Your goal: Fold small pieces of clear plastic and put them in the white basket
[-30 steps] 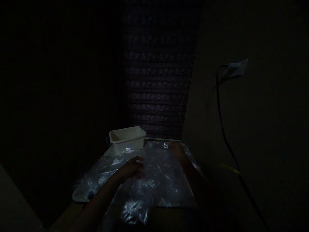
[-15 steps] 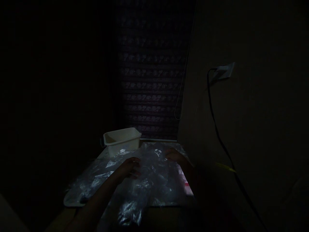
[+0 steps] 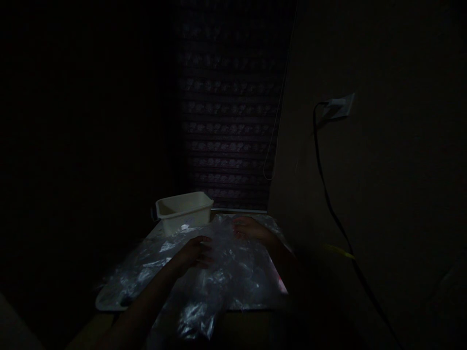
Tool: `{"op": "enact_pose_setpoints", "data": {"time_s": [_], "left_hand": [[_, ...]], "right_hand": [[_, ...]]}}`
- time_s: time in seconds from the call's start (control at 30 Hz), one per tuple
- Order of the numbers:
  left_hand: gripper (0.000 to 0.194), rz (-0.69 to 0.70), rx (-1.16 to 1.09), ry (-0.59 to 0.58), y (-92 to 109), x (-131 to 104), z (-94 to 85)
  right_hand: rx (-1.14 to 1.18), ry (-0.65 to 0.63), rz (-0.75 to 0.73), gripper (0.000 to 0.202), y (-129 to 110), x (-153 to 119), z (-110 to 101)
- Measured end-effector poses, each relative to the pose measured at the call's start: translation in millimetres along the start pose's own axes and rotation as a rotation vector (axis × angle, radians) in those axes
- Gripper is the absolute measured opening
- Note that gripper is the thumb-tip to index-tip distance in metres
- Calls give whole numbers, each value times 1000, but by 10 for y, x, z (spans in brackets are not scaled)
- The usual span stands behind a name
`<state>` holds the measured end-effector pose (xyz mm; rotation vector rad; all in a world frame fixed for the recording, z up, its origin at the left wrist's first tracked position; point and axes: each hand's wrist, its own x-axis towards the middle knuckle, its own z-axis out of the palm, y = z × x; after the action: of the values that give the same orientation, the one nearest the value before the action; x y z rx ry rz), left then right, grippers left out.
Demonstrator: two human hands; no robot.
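Note:
Crumpled clear plastic sheeting (image 3: 215, 277) spreads over a white-topped table (image 3: 109, 302) and hangs past its front edge. My left hand (image 3: 197, 252) is at the middle of the sheeting, fingers apart and pointing right. Farther back, my right hand (image 3: 251, 229) reaches in from the right, its fingers loosely parted over the plastic. Both hands look open, though the dim light hides whether the fingertips touch the film. Beside my right forearm, a pinkish bright patch with a bit of red (image 3: 280, 282) shows at the table's right side.
An off-white plastic tub (image 3: 186, 218) stands at the back left of the table. Behind it hangs a patterned blind (image 3: 229, 146) with a looped cord (image 3: 270, 167). From a wall outlet (image 3: 339, 107) on the right, a black cable (image 3: 328, 199) runs down. The room is very dark.
My right hand has moved left across the sheeting, closer to my left hand. Its forearm now covers more of the pinkish patch. My left hand has barely moved.

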<state>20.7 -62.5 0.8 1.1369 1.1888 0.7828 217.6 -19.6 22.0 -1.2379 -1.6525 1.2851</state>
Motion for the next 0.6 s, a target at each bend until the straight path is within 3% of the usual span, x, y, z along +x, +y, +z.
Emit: {"op": "enact_pose_setpoints", "data": {"time_s": [0.1, 0.27, 0.4, 0.6], "left_hand": [[35, 12, -3, -14, -15, 13, -5], [36, 8, -7, -27, -20, 26, -9], [33, -13, 11, 3, -7, 11, -24], [31, -18, -4, 70, 25, -15, 11]], "right_hand": [[52, -27, 64, 17, 45, 3, -10], [15, 10, 105, 6, 346, 81, -159], [39, 46, 65, 5, 529, 90, -172], [2, 97, 109, 25, 479, -3, -43]]}}
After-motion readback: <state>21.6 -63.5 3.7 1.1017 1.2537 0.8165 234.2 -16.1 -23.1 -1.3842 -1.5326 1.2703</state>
